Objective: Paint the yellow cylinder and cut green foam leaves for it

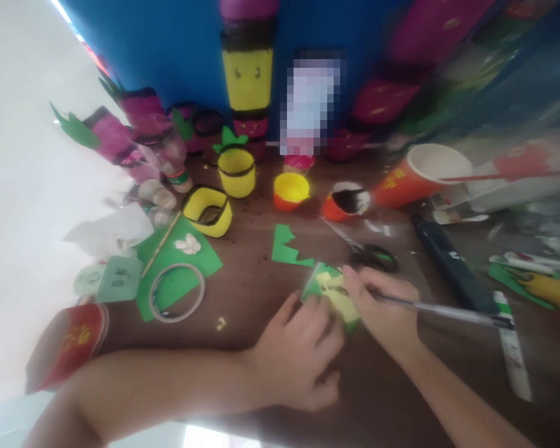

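Note:
A small piece of yellow and green craft paper (pixel 340 300) lies on the table between my hands, blurred by motion. The fingers of my left hand (pixel 303 351) are bent and press on its near left edge. My right hand (pixel 392 305) grips a slim pen (pixel 452 311) with a clear barrel and dark end, its fingers close to the paper's right side. The pen tip is hidden behind the fingers. Just beyond lies a green paper strip with a zigzag edge (pixel 287 247). Black-handled scissors (pixel 376 257) rest beyond my right hand.
Left are a green sheet (pixel 208 258), tape roll (pixel 200 303) and red paper cup (pixel 70 348). Yellow cups (pixel 237 175) with black rims and cut orange cups (pixel 287 198) stand farther back. Right are a dark long case (pixel 450 264) and white marker (pixel 513 358).

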Tool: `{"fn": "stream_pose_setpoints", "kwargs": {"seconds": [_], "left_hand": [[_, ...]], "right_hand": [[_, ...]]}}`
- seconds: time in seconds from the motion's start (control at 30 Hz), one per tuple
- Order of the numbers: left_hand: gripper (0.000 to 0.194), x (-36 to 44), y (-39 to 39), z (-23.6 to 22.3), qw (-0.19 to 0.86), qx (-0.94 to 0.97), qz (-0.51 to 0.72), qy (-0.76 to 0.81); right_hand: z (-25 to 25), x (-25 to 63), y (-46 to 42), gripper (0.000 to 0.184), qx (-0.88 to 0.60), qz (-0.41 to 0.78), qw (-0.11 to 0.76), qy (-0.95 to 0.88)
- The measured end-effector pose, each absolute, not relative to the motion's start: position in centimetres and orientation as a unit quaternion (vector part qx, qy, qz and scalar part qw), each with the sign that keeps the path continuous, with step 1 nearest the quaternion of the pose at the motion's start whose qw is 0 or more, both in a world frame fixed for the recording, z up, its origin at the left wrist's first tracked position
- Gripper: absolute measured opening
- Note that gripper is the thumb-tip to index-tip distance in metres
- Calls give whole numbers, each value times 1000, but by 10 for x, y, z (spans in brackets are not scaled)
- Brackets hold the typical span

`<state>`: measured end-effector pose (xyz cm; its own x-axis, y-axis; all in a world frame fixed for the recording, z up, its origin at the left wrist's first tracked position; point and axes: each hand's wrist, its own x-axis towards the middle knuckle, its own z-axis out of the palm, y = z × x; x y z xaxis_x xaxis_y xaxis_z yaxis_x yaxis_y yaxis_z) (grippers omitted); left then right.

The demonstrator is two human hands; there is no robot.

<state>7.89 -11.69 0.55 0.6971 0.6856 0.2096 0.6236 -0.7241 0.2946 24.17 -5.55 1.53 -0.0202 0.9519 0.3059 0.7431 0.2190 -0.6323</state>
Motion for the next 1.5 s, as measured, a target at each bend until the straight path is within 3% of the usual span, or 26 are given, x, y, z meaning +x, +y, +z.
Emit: {"fn": "stream_pose_setpoints", "kwargs": {"seconds": [1.5], "left_hand": [[57,79,-117,6,94,916,156,358]], "right_hand": [[13,241,-56,44,-619,155,354,-684]]}}
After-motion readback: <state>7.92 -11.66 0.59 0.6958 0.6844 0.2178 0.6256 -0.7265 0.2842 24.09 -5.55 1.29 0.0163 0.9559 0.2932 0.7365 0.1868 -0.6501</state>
